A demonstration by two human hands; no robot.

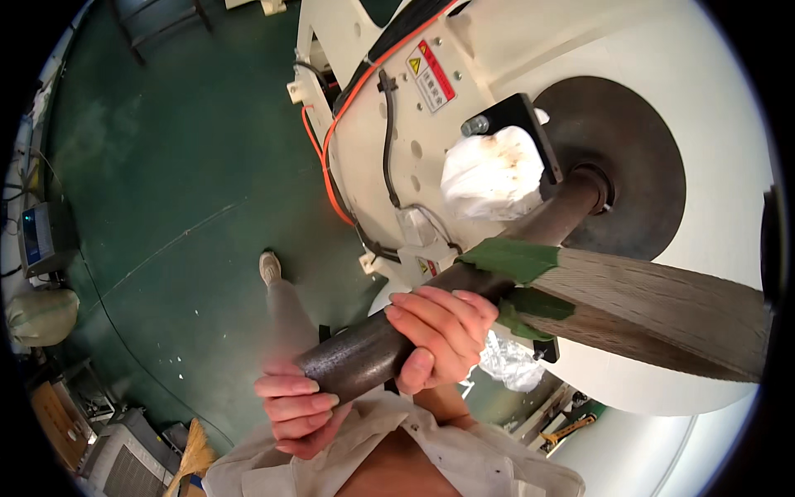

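Steel shaft [373, 352], dark and heavy-looking, is what I've got both hands on. Left hand [298, 410] is cupped under the near end with fingers curled around it, right hand [439, 335] is wrapped over the top a bit further up. The shaft runs up through a green-taped woven sling [662, 311] and into the core [592, 186] of a big white roll [712, 166].

My worry: all the grip is at the near end, so if the shaft slides free of the core its weight could tip it out of my hands, and my shoe [270, 267] is right below. The sling could also slip along the smooth steel.

Further out, dark green floor [182, 166], scuffed. White machine frame [373, 124] with orange and black cables [331, 141]. Broom [195, 451] and a sack [41, 315] off to the left.
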